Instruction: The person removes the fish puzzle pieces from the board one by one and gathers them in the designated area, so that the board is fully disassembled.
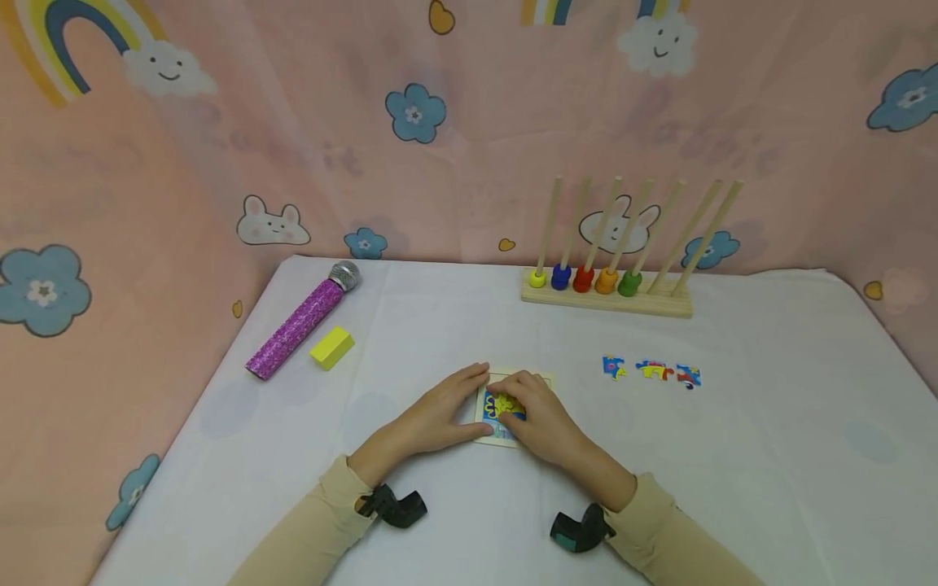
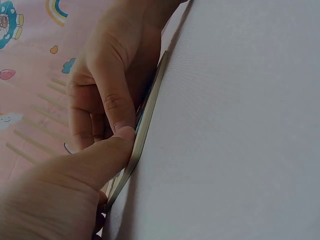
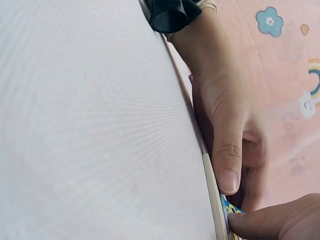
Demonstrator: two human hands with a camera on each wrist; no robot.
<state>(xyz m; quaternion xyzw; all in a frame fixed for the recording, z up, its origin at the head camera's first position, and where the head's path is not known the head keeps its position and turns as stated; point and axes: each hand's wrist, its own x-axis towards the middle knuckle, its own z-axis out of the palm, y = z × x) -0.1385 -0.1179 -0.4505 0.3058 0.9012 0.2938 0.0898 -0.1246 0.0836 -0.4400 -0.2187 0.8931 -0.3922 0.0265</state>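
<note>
A small jigsaw puzzle (image 1: 501, 439) with a pale wooden frame lies flat on the white table, its picture blue and yellow. My left hand (image 1: 436, 413) rests along its left side, with fairly straight fingers at the upper left corner and the thumb on the lower left edge. On the picture, the bent fingers and thumb of my right hand (image 1: 544, 417) pinch a yellow-and-blue puzzle piece (image 1: 504, 404), partly hidden by the hand. The left wrist view shows the board's wooden edge (image 2: 145, 131) between both thumbs.
Loose puzzle pieces (image 1: 655, 370) lie right of the board. A wooden peg stand (image 1: 608, 302) with coloured beads and tall rods stands at the back right. At the left lie a glittery purple microphone (image 1: 296, 327) and a yellow block (image 1: 332, 348). A patterned pink cloth (image 1: 469, 187) hangs behind.
</note>
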